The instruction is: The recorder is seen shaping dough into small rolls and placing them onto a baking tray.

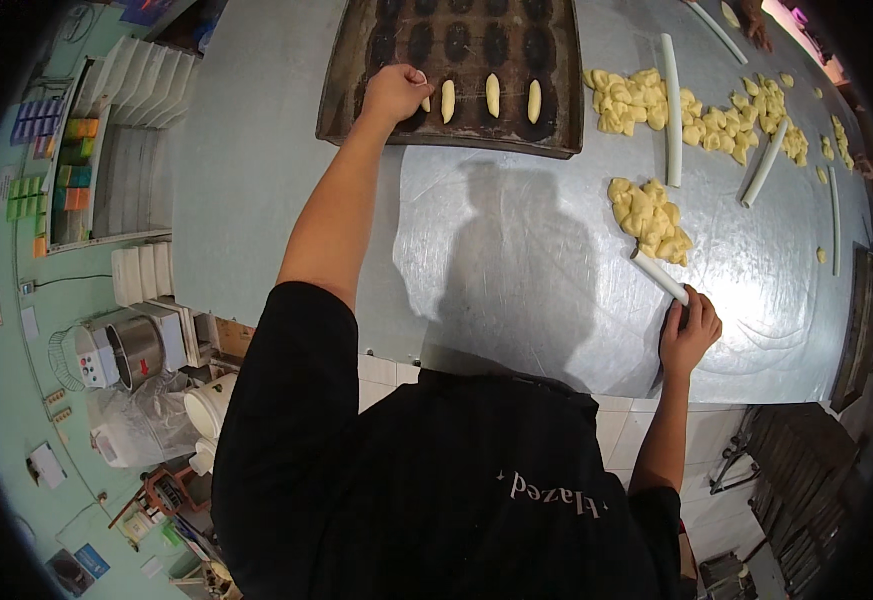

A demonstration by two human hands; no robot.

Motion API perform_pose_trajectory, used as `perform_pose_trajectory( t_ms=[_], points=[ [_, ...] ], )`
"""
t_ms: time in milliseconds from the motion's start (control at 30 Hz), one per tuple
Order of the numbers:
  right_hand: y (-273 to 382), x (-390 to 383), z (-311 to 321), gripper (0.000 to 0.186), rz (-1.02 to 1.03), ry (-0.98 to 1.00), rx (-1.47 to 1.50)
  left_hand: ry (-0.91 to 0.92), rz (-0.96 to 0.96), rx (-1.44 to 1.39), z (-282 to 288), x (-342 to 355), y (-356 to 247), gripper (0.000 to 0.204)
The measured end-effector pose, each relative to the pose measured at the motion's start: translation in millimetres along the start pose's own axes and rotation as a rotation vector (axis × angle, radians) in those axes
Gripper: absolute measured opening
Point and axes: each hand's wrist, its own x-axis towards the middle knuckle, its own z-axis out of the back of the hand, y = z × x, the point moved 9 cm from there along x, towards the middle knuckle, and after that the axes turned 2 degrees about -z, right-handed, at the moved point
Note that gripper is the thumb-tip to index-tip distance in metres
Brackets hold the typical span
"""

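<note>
My left hand (394, 95) is over the near left part of a dark, worn baking tray (326, 110), its fingers closed around a small piece of pale yellow dough (426, 103). Three slim dough rolls, including a middle dough roll (493, 95), lie side by side to its right in the tray's front row. On the metal table, my right hand (691, 328) grips the near end of a short white rolling pin (659, 276). The pin's far end touches a heap of yellow dough pieces (648, 218).
More dough pieces (628, 100) lie right of the tray, beside a long white rod (671, 110). Farther right are another white rod (764, 165) and a co-worker's hand (756, 30). A dark rack (801, 470) stands below the table; a mixer (126, 350) is at left.
</note>
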Motion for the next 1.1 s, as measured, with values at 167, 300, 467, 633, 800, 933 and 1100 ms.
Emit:
perform_pose_trajectory(
  t_ms=[167, 300, 467, 633, 800, 933, 1100],
  points=[
    [0.4, 1.4, 0.9, 0.03, -0.01, 0.007, 0.006, -0.271, 0.033, 0.055, 17.1, -3.8, 6.6, 0.034],
    [-4.3, -0.7, 2.2, 0.031, -0.032, 0.0, 0.004, -0.275, -0.006, 0.086, 37.6, -11.3, 4.6, 0.035],
    [2.8, -4.7, 7.9, 0.031, -0.032, -0.016, 0.058, -0.033, 0.01, 0.25, 26.3, -17.7, -11.9, 0.037],
    [38.6, -52.6, 15.0, 0.034, 0.117, 0.077, 0.134, -0.301, -0.463, 0.177, 27.7, -69.4, -164.3, 0.03],
    [48.2, -57.7, 23.2, 0.036, 0.106, 0.062, 0.193, 0.124, -0.65, -0.004, -91.0, -121.1, -288.2, 0.027],
    [49.8, -56.9, 22.5, 0.037, 0.124, 0.082, 0.227, 0.409, -0.888, 0.343, -176.1, -174.8, -333.2, 0.024],
    [44.3, -59.5, 24.2, 0.035, 0.125, 0.101, 0.268, 0.071, -1.234, 0.41, -184.5, -214.5, -352.2, 0.011]
  ],
)
